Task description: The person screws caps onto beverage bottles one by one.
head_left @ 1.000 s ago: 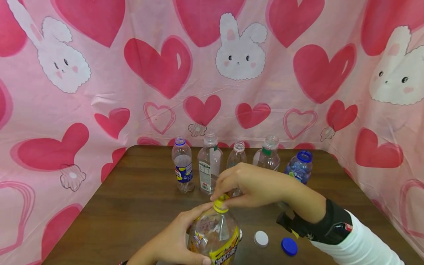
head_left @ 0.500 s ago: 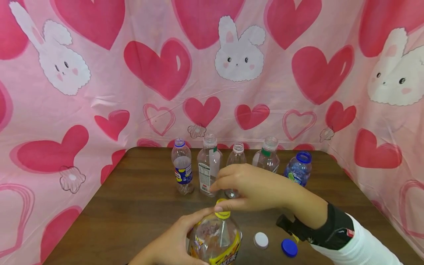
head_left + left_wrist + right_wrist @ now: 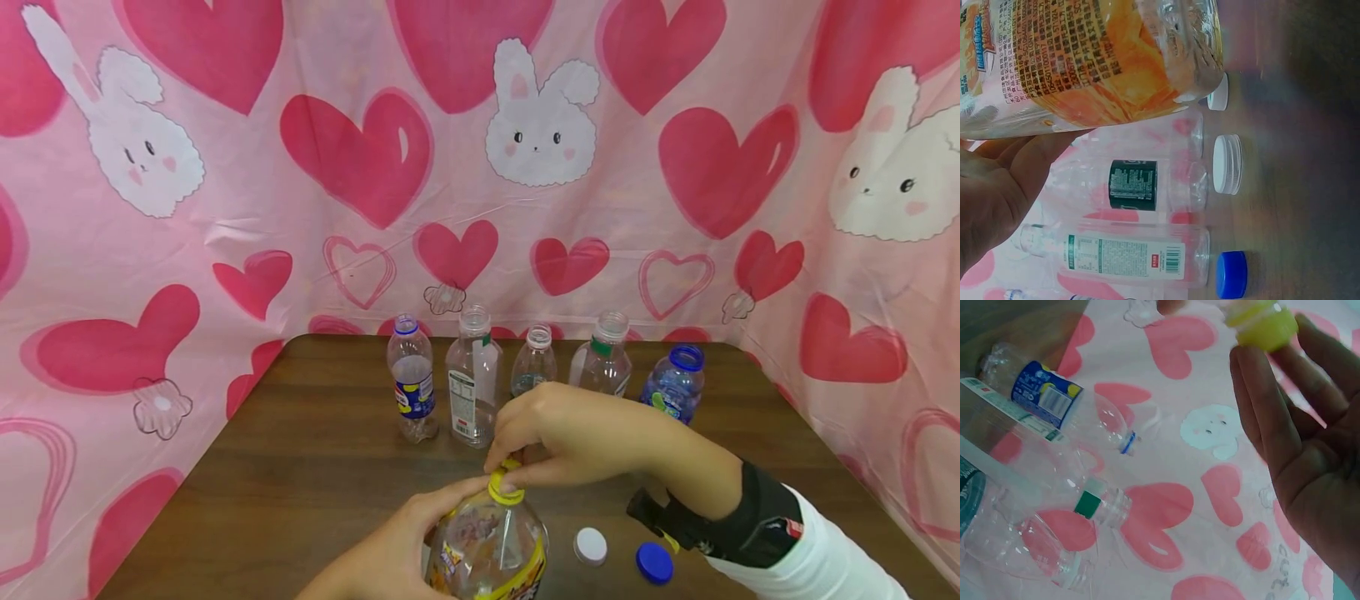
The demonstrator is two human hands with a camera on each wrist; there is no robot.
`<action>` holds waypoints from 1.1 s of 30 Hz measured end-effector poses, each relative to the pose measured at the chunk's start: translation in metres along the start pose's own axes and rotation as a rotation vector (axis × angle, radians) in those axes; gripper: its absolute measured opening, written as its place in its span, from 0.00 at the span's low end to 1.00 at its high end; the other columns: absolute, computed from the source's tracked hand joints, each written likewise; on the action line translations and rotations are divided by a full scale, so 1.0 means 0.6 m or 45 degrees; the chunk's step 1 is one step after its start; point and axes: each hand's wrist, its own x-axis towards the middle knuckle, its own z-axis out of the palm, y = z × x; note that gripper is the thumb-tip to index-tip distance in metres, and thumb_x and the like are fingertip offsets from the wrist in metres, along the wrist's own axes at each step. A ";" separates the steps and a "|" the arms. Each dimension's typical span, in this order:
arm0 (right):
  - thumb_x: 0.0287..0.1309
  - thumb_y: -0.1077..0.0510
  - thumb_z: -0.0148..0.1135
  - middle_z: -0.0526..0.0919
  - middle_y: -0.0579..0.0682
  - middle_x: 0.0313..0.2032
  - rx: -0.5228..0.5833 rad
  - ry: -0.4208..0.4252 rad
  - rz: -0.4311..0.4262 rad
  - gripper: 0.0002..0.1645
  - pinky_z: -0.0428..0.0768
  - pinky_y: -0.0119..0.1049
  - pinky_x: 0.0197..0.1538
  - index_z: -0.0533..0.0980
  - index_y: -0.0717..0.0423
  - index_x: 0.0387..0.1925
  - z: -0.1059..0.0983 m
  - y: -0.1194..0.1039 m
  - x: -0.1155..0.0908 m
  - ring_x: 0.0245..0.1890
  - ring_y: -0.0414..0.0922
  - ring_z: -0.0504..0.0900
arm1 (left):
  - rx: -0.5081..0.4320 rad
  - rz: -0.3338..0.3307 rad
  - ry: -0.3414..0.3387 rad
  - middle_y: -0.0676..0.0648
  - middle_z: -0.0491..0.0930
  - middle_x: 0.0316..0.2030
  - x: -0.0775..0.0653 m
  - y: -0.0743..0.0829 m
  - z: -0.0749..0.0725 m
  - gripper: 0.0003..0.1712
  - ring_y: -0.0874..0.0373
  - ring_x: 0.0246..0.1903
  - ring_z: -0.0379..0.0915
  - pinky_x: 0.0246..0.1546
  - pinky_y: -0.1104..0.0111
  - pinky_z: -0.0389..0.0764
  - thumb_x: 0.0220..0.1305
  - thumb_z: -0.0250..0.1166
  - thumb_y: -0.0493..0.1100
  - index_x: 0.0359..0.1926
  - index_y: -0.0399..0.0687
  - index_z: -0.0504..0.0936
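Note:
My left hand (image 3: 397, 537) grips a large clear plastic bottle (image 3: 487, 542) with a yellow and orange label. In the left wrist view, the left hand (image 3: 1004, 181) lies along the side of this bottle (image 3: 1085, 56). On the bottle's neck sits a yellow cap (image 3: 506, 487), which the thumb and fingers of my right hand (image 3: 570, 433) pinch from above. The right wrist view has the same yellow cap (image 3: 1266, 326) between the fingertips of the right hand (image 3: 1310, 437). The bottle's base is out of the head view.
Uncapped bottles stand in a row at the back: a blue-labelled one (image 3: 414, 396), two tall clear ones, a small clear one (image 3: 534, 362) and a blue one (image 3: 673, 387). A white cap (image 3: 591, 546) and a blue cap (image 3: 655, 562) lie on the wooden table (image 3: 300, 467).
The right fingers came off the yellow cap half a second ago, leaving the thumb at it, and now pinch it again. The left hand has kept its hold on the bottle.

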 end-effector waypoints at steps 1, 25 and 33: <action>0.61 0.59 0.67 0.82 0.39 0.34 -0.013 0.010 0.023 0.05 0.77 0.20 0.35 0.84 0.54 0.38 0.002 0.000 0.000 0.33 0.27 0.74 | 0.003 0.004 0.000 0.43 0.71 0.62 0.000 0.000 0.000 0.52 0.50 0.55 0.75 0.49 0.61 0.81 0.51 0.74 0.37 0.74 0.48 0.56; 0.63 0.56 0.65 0.80 0.38 0.33 -0.034 0.000 0.018 0.06 0.74 0.17 0.33 0.84 0.52 0.38 0.010 -0.002 0.001 0.31 0.27 0.72 | -0.028 0.026 -0.003 0.42 0.72 0.62 -0.001 0.000 0.002 0.52 0.51 0.55 0.75 0.50 0.60 0.80 0.52 0.74 0.36 0.74 0.46 0.54; 0.60 0.52 0.68 0.81 0.44 0.48 -0.058 0.020 0.011 0.16 0.76 0.24 0.50 0.81 0.54 0.48 0.006 -0.005 -0.008 0.48 0.34 0.77 | -0.047 -0.004 -0.004 0.43 0.72 0.62 -0.003 0.000 0.003 0.51 0.51 0.56 0.73 0.53 0.61 0.78 0.52 0.74 0.36 0.73 0.47 0.57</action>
